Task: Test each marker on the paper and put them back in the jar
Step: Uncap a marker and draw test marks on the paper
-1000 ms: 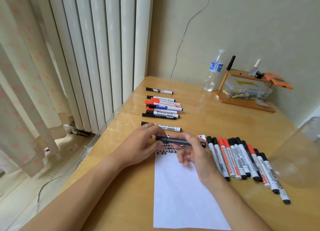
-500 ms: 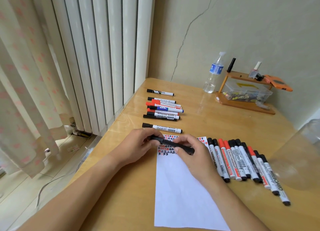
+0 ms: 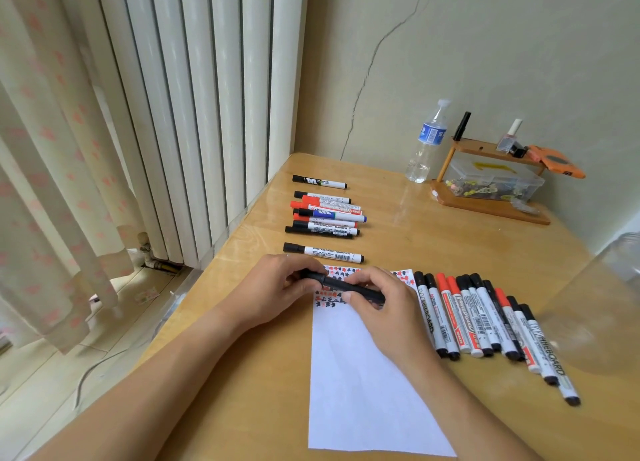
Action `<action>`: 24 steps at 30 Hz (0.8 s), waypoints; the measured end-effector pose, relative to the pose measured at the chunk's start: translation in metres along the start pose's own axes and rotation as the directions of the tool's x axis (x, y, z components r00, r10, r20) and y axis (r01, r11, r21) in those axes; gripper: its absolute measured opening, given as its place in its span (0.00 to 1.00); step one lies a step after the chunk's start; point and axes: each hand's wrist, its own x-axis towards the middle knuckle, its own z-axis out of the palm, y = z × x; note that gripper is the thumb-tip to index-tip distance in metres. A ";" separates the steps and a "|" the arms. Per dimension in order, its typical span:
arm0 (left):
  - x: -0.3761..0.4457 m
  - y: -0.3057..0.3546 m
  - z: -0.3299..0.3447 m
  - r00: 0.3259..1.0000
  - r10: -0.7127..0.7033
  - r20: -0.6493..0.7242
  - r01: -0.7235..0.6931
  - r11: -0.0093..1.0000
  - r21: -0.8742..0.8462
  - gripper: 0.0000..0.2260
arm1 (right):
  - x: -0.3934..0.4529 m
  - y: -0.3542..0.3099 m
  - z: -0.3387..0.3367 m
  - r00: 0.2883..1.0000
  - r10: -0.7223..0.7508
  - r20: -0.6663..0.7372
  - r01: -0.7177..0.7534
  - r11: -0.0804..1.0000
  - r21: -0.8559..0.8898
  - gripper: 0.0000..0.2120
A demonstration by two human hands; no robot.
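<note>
Black and slim, the marker (image 3: 341,285) lies crosswise between both hands, just above the top of the paper (image 3: 363,374). The left hand (image 3: 277,286) curls its fingers round the marker's left end, the cap end; the right hand (image 3: 377,305) pinches the barrel between thumb and fingers, its far end poking out past the knuckles. Under the hands the paper carries rows of small red and black test marks. Right of the right hand, a row of capped markers (image 3: 485,317) lies side by side on the desk (image 3: 433,239), touching one another. Beyond the left hand lies a single whiteboard marker (image 3: 323,253), and farther off a loose pile of markers (image 3: 327,215). The clear jar (image 3: 602,308) stands at the far right, past the row; its contents cannot be made out. A clear plastic box (image 3: 495,182) holding small bits sits in a wooden rack (image 3: 491,208) beside a water bottle (image 3: 427,142).
</note>
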 end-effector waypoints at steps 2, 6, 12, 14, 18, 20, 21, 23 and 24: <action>0.000 0.000 0.000 1.000 -0.003 -0.012 0.003 1.000 -0.015 0.07 | 0.000 0.001 0.001 1.000 0.010 0.015 -0.010 1.000 -0.015 0.08; 0.000 0.000 -0.001 1.000 -0.006 -0.011 0.006 0.999 -0.048 0.07 | 0.000 0.006 0.002 0.999 0.003 0.053 0.002 0.997 -0.078 0.04; -0.001 -0.004 -0.001 0.998 -0.031 0.056 0.035 0.997 -0.073 0.05 | -0.003 0.004 0.003 0.989 -0.142 0.033 0.145 0.978 -0.147 0.06; -0.001 -0.004 -0.001 0.996 -0.035 0.087 0.042 0.996 -0.075 0.05 | -0.004 0.003 0.002 0.985 -0.172 0.032 0.175 0.971 -0.161 0.06; -0.001 -0.004 0.001 0.997 -0.028 0.076 0.033 0.997 -0.070 0.07 | -0.004 0.005 0.003 0.987 -0.153 0.046 0.159 0.971 -0.179 0.05; -0.001 -0.004 0.001 0.998 -0.022 0.057 0.026 0.997 -0.072 0.08 | -0.004 0.007 0.002 0.989 -0.134 0.065 0.144 0.974 -0.177 0.04; -0.001 -0.004 0.001 0.999 -0.021 0.049 0.024 0.997 -0.069 0.08 | -0.004 0.008 0.002 0.989 -0.130 0.076 0.141 0.975 -0.173 0.03; -0.001 -0.004 0.001 0.999 -0.012 0.036 0.014 0.998 -0.057 0.10 | -0.004 0.009 0.002 0.988 -0.123 0.098 0.139 0.975 -0.171 0.02; -0.001 -0.004 0.002 0.999 -0.003 0.034 0.005 0.999 -0.054 0.10 | -0.004 0.009 0.002 0.987 -0.120 0.110 0.138 0.975 -0.172 0.02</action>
